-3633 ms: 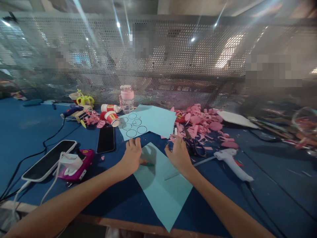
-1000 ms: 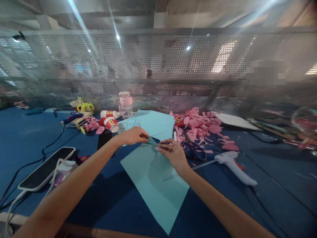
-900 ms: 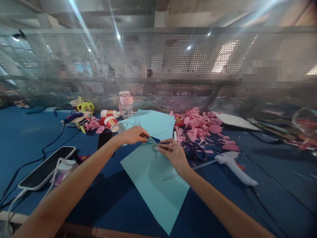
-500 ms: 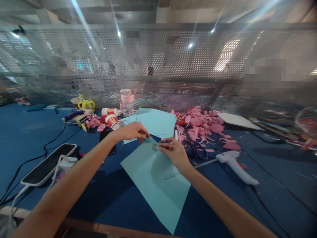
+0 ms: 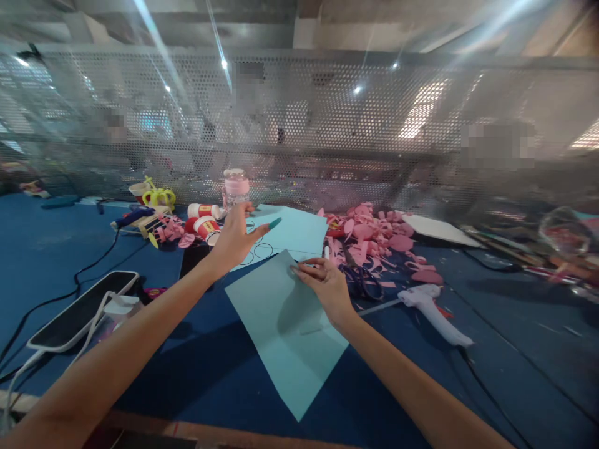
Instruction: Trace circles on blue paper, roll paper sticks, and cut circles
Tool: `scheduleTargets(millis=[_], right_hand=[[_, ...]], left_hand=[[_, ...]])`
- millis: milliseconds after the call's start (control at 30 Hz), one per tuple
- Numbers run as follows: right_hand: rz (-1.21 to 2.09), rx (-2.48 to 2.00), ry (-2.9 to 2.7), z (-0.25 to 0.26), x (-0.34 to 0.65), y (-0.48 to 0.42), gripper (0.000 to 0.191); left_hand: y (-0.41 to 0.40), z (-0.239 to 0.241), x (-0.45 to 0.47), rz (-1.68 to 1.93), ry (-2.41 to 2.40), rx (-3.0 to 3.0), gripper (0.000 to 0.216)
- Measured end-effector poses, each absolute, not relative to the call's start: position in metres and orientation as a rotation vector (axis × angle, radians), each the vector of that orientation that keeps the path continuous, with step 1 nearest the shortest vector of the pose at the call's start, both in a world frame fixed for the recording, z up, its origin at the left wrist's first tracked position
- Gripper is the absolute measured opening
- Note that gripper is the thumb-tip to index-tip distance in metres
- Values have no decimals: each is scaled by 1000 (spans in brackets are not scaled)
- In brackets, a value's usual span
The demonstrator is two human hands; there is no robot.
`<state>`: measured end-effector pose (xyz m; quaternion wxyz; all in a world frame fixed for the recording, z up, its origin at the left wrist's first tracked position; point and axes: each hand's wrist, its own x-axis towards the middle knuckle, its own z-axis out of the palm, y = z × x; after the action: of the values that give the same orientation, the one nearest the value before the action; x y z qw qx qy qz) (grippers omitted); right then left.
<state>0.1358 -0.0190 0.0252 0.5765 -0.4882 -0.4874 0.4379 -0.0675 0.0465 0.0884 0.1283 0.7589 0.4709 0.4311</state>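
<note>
My right hand [image 5: 324, 284] pinches the upper right edge of a light blue sheet of paper [image 5: 276, 324], which lies slanted with one corner toward me. A faint fold or strip mark shows on it under the wrist. My left hand [image 5: 236, 240] is off this sheet, its thumb, with a long teal nail, stretched out and apart from the fingers. It hovers over the near left part of other light blue sheets [image 5: 299, 227], where several circles are drawn in dark line. I see nothing held in it.
Pink paper scraps [image 5: 369, 231], dark-handled scissors [image 5: 365, 284] and a white glue gun [image 5: 435, 315] lie to the right. Paper cups [image 5: 206, 227], a pink-banded bottle [image 5: 236, 186] and a cabled phone-like device [image 5: 84, 308] are at left. A perforated metal screen [image 5: 299, 125] stands behind.
My left hand has let go of the sheet's top corner and moved up and left, opening. The sheet has shifted slightly left, its near corner higher in view. My right hand keeps its pinch.
</note>
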Motion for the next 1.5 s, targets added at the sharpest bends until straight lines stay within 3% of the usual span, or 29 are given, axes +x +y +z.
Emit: scheduleTargets(millis=[100, 233, 333, 667, 1033, 1200, 1367, 1500], right_hand=[[1033, -1110, -1074, 23, 136, -17, 43], [1062, -1098, -1038, 20, 136, -15, 44], [1097, -1084, -1030, 20, 134, -16, 44], [1239, -1093, -1080, 24, 130, -22, 43], [1213, -1076, -1189, 20, 133, -17, 51], [748, -1109, -1396, 27, 142, -15, 62], [57, -1033, -1791, 41, 147, -25, 45], [-168, -1074, -1966, 48, 144, -30, 29]], left_hand=[[39, 70, -71, 1235, 1470, 2010, 64], [37, 52, -80, 723, 1246, 1724, 59], [37, 50, -84, 560, 1057, 1570, 63], [23, 46, -74, 725, 892, 1170, 57], [19, 42, -70, 767, 972, 1239, 47], [18, 43, -70, 758, 930, 1290, 41], [18, 38, -68, 779, 878, 1326, 42], [18, 37, -67, 766, 830, 1343, 43]])
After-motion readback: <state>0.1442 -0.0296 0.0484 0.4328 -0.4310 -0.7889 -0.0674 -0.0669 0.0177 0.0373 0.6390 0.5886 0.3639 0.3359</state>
